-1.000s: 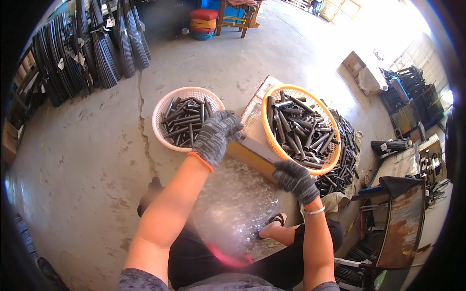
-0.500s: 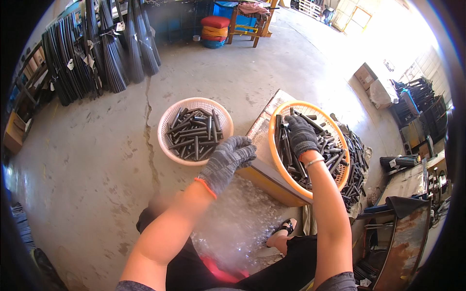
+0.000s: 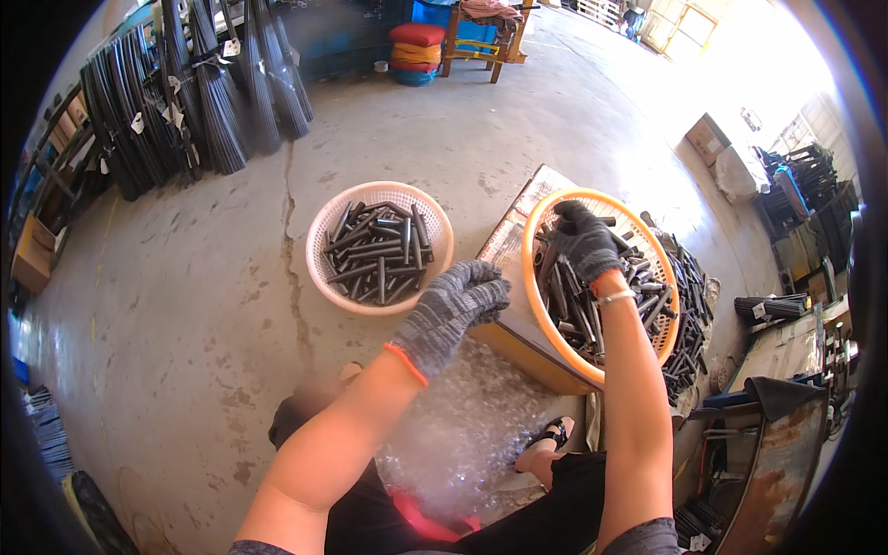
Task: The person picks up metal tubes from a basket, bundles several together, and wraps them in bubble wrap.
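Note:
My left hand (image 3: 450, 312), in a grey knit glove with an orange cuff, is raised beside the cardboard box (image 3: 518, 347). Its fingers are curled together, and whatever they may hold is hidden. At the right, my gloved right hand (image 3: 588, 246) is over the far left part of an orange plastic basket (image 3: 668, 305). Its fingers are bent inward among short black tubes (image 3: 578, 310); I cannot make out what is in its grip. A pale pink plastic basket (image 3: 317, 270) stands on the floor to the left, partly filled with similar black tubes (image 3: 377, 248).
A heap of black tubes (image 3: 696, 310) lies right of the orange basket. Bundles of long black strips (image 3: 217, 111) lean at the far left. A stool with cushions (image 3: 415, 51) stands at the back. A rusty metal stand (image 3: 772, 462) is at the near right.
My right hand has drawn its fingers in more tightly over the tubes. My left hand stays curled near the box. The whole view has shifted slightly.

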`<action>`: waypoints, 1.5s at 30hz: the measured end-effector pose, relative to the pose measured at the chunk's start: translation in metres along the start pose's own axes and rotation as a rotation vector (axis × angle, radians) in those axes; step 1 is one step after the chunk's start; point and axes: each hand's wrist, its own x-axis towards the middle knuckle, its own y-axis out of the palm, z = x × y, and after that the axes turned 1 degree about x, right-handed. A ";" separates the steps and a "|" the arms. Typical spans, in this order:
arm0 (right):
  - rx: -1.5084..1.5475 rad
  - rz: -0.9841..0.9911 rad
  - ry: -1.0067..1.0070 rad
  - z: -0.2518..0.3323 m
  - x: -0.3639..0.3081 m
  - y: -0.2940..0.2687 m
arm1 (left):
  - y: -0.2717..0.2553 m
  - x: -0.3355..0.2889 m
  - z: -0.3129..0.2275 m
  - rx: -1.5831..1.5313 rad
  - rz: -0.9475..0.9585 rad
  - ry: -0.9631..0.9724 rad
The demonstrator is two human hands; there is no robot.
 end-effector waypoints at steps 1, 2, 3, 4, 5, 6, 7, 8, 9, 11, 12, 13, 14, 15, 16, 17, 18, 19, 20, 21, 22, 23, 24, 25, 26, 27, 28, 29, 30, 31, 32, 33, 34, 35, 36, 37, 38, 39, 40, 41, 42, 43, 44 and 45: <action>0.105 -0.074 0.005 0.020 -0.009 -0.013 | -0.001 -0.001 0.000 -0.003 0.008 0.001; 0.235 -0.134 0.004 0.056 -0.021 -0.022 | -0.009 -0.005 0.001 -0.019 -0.001 -0.028; 0.369 -0.189 -0.037 0.079 -0.040 -0.042 | -0.005 -0.002 0.006 -0.054 0.044 -0.060; 0.227 -0.342 -0.171 0.079 -0.058 -0.050 | 0.002 0.000 0.011 -0.080 0.087 -0.092; 0.246 -0.390 -0.228 0.094 -0.076 -0.050 | 0.006 0.001 0.013 -0.164 0.107 -0.191; 0.261 -0.428 -0.287 0.112 -0.090 -0.045 | 0.006 0.003 0.014 -0.259 0.123 -0.289; 0.421 -0.305 -0.317 0.114 -0.104 -0.034 | 0.008 0.003 0.017 -0.336 0.131 -0.388; 0.569 -0.184 -0.340 0.117 -0.117 -0.026 | 0.013 0.002 0.023 -0.462 0.148 -0.299; 0.462 -0.167 -0.468 0.125 -0.129 -0.021 | 0.018 0.000 0.030 -0.586 0.160 -0.207; 0.394 -0.137 -0.547 0.143 -0.153 -0.011 | 0.017 0.000 0.039 -0.638 0.092 -0.088; 0.328 -0.140 -0.516 0.139 -0.162 -0.004 | 0.014 0.000 0.039 -0.633 0.116 -0.110; 0.342 -0.132 -0.498 0.138 -0.165 -0.003 | 0.011 -0.001 0.040 -0.629 0.134 -0.140; 0.357 -0.122 -0.480 0.136 -0.166 -0.003 | 0.009 -0.003 0.040 -0.625 0.151 -0.168; 0.367 -0.110 -0.459 0.135 -0.168 -0.008 | 0.010 -0.006 0.041 -0.622 0.105 -0.151; 0.372 -0.095 -0.448 0.132 -0.166 -0.015 | 0.011 -0.010 0.038 -0.531 0.078 -0.163; 0.419 -0.113 -0.425 0.129 -0.164 -0.021 | 0.012 -0.015 0.033 -0.440 0.051 -0.175; 0.415 -0.140 -0.404 0.120 -0.162 -0.023 | 0.012 -0.019 0.031 -0.348 0.024 -0.189; 0.527 -0.152 -0.255 0.115 -0.165 -0.024 | 0.013 -0.021 0.033 -0.323 -0.093 -0.162; 0.636 -0.162 -0.103 0.109 -0.167 -0.024 | 0.013 -0.023 0.032 -0.232 -0.127 -0.082; 0.776 -0.143 -0.081 0.101 -0.164 -0.025 | 0.014 -0.024 0.028 -0.138 -0.158 -0.005; 0.900 -0.078 0.010 0.096 -0.162 -0.029 | 0.018 -0.024 0.023 -0.045 -0.177 0.070; 0.935 0.016 0.096 0.095 -0.162 -0.030 | 0.020 -0.025 0.016 0.197 -0.158 0.084; 0.968 0.108 0.182 0.095 -0.163 -0.033 | 0.025 -0.026 0.013 0.313 -0.063 0.075; 1.043 0.159 0.202 0.101 -0.163 -0.031 | 0.026 -0.030 0.011 0.428 0.024 0.067; 1.115 0.210 0.222 0.111 -0.164 -0.029 | 0.024 -0.030 0.019 0.479 0.142 0.126; 1.187 0.261 0.242 0.116 -0.164 -0.027 | 0.021 -0.030 0.027 0.520 0.260 0.191; 1.158 0.257 0.246 0.113 -0.165 -0.024 | 0.029 -0.033 0.024 0.445 0.351 0.124; 1.130 0.253 0.251 0.108 -0.165 -0.018 | 0.031 -0.031 0.026 0.315 0.370 -0.011; 1.102 0.250 0.255 0.105 -0.165 -0.015 | 0.033 -0.029 0.028 0.184 0.386 -0.146; 1.173 0.254 0.263 0.107 -0.163 -0.016 | 0.030 -0.027 0.030 0.240 0.394 -0.163; 1.202 0.249 0.258 0.107 -0.164 -0.017 | 0.024 -0.024 0.034 0.298 0.402 -0.180; 1.232 0.246 0.251 0.106 -0.164 -0.017 | 0.020 -0.023 0.037 0.355 0.408 -0.197; 1.256 0.236 0.239 0.105 -0.163 -0.020 | 0.021 -0.022 0.037 0.355 0.416 -0.177; 1.303 0.183 0.273 0.103 -0.164 -0.024 | 0.024 -0.021 0.037 0.354 0.423 -0.158; 1.266 0.129 0.294 0.097 -0.160 -0.027 | 0.026 -0.019 0.038 0.353 0.428 -0.138; 1.228 0.081 0.321 0.092 -0.155 -0.031 | 0.025 -0.018 0.041 0.475 0.406 -0.105; 1.190 0.035 0.348 0.091 -0.150 -0.032 | 0.023 -0.018 0.041 0.510 0.376 -0.131; 1.062 0.084 0.422 0.093 -0.149 -0.039 | 0.022 -0.019 0.039 0.545 0.345 -0.157; 0.914 0.097 0.303 0.088 -0.151 -0.035 | 0.024 -0.017 0.039 0.576 0.333 -0.180; 0.774 0.117 0.182 0.082 -0.155 -0.023 | 0.020 -0.015 0.042 0.609 0.351 -0.169; 0.633 0.136 0.063 0.080 -0.158 -0.016 | 0.018 -0.015 0.042 0.655 0.364 -0.126; 0.506 0.263 0.098 0.090 -0.160 -0.018 | 0.015 -0.017 0.042 0.704 0.370 -0.085; 0.281 0.172 -0.163 0.081 -0.161 -0.008 | 0.012 -0.018 0.043 0.752 0.376 -0.045; 0.233 0.233 -0.114 0.082 -0.162 -0.007 | 0.007 -0.017 0.050 0.748 0.382 -0.013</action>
